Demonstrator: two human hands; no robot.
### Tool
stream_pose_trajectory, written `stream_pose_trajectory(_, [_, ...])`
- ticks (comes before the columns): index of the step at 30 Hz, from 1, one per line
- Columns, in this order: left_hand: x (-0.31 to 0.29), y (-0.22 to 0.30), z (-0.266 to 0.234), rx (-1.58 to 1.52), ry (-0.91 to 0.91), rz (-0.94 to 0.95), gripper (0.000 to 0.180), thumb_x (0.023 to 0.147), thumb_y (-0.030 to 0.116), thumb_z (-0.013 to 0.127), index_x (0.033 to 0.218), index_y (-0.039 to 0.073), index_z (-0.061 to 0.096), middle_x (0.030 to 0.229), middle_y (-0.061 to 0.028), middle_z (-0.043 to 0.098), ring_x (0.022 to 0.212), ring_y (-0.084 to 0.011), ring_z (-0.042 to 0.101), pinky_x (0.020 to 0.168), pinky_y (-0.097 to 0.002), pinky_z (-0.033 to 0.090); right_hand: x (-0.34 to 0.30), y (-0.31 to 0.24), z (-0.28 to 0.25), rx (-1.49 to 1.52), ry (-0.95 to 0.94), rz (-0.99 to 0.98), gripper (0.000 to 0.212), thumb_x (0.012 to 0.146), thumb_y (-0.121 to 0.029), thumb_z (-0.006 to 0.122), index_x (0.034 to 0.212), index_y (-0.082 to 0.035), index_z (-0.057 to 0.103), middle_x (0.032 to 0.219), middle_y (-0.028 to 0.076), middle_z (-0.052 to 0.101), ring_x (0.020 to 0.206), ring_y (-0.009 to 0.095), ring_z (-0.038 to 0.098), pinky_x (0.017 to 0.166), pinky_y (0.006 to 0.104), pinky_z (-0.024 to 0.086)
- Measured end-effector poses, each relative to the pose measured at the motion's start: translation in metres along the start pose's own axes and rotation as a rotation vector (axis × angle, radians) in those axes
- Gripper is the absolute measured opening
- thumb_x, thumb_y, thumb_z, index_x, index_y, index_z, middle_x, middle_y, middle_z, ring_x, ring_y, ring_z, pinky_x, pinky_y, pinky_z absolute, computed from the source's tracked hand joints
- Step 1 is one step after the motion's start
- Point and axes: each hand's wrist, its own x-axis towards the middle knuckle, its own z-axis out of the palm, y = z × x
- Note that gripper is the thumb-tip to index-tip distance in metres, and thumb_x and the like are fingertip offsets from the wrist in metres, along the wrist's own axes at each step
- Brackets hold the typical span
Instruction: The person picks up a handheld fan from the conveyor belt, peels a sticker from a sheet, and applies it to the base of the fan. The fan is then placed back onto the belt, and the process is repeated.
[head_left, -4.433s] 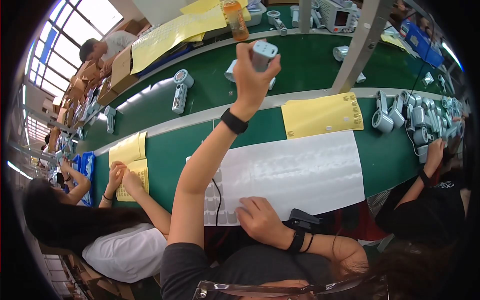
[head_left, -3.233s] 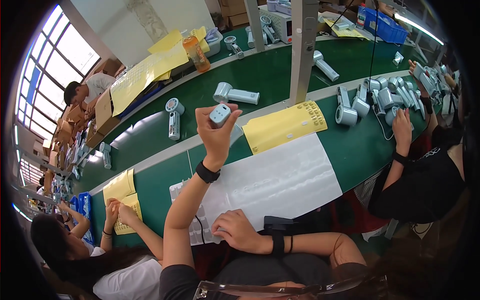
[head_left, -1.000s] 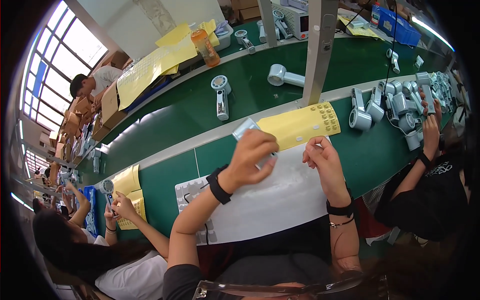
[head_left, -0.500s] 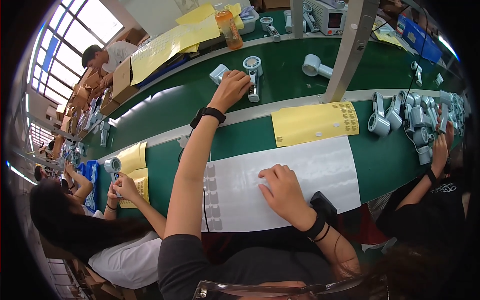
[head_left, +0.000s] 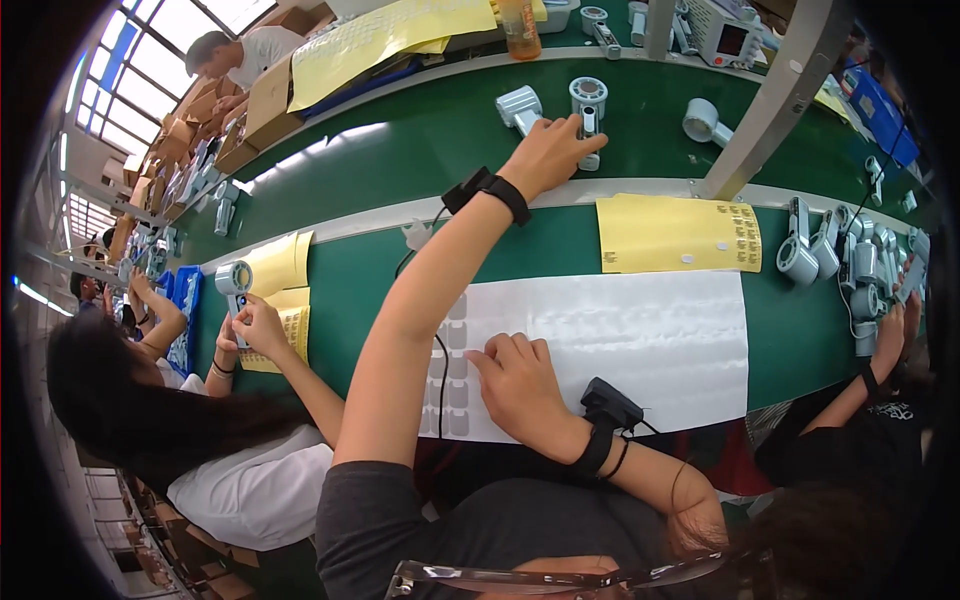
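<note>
My left hand reaches far forward onto the green surface. Its fingers are closed over the handle of a pale blue-grey handheld fan, which lies with its round head away from me. Left of this fan, near my knuckles, lies another fan. In front of me, a big white sheet has a column of grey stickers along its left side. Low over the sheet, my right hand has its fingers apart and partly bent, the foremost pointing at those stickers, with nothing visible in it.
A yellow sticker sheet lies beyond the white one. A metal post rises at right, beside a third fan. Several fans are heaped near a co-worker's hands. At left, another person holds a fan.
The view has swung, so the far surface appears farther right. My right hand has moved left across the white sheet to its sticker column. My left hand stays at the same fan.
</note>
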Motion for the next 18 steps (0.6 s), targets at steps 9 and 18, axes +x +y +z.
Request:
stream_pose_trajectory(9, [0.013,0.005,-0.007,0.199,0.226,0.013,0.033,0.081,0.012,0.067,0.113,0.017,0.062,0.098,-0.0098,0.058,0.089,-0.0255,0.063,0.074,-0.0391,0.05,0.005,-0.016,0.007,0.136,0.074,0.163,0.028,0.075,-0.002,0.064,0.102,-0.005,0.067,0.092,0.007,0.056,0.088,0.026,0.051,0.077,0.0375,0.035])
stream_pose_trajectory(18, [0.02,0.011,-0.057,-1.005,0.841,-0.385,0.03,0.089,0.02,0.07,0.114,0.008,0.06,0.102,-0.0071,0.062,0.088,-0.0176,0.062,0.081,-0.0301,0.049,-0.002,-0.015,0.019,-0.037,0.1,0.075,0.02,0.076,-0.006,0.066,0.096,-0.007,0.066,0.09,0.006,0.055,0.089,0.025,0.051,0.077,0.0381,0.034])
